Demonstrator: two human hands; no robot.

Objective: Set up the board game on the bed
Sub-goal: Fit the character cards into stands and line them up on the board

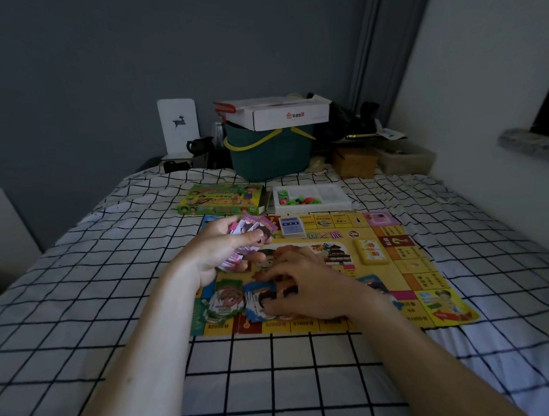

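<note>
Left hand (218, 252): fingers and thumb curled around a fanned bundle of purple play-money notes (252, 233), held just above the far-left part of the game board (394, 265); the thumb lies across the top of the fan. Right hand (306, 285): palm down, fingers bent and spread over a blue stack of notes (255, 299) lying on the near edge of the board; the fingertips (267, 303) press onto that stack, though whether any single note is pinched cannot be told. Just left of the blue stack lies a green stack of notes (225, 301), its face marked 1000.

The board — yellow, with a printed pagoda at its centre and priced squares along the near edge — lies flat on the bed (81, 313), whose sheet is white with a black grid. On the board's far edge rests a blue-backed card deck (290, 226); towards the right side sits a yellow card deck (373, 251).

Beyond the board, touching or nearly touching its far edge: the green game box (218, 199) at left, and beside it a white tray (326, 195) holding small red, green and pink plastic pieces (293, 200). Farther back — at the head of the bed — stands a dark green basket (270, 157) with yellow handles, carrying a white cardboard box (281, 115). A white card with a deer silhouette (178, 123) stands upright to its left.
</note>
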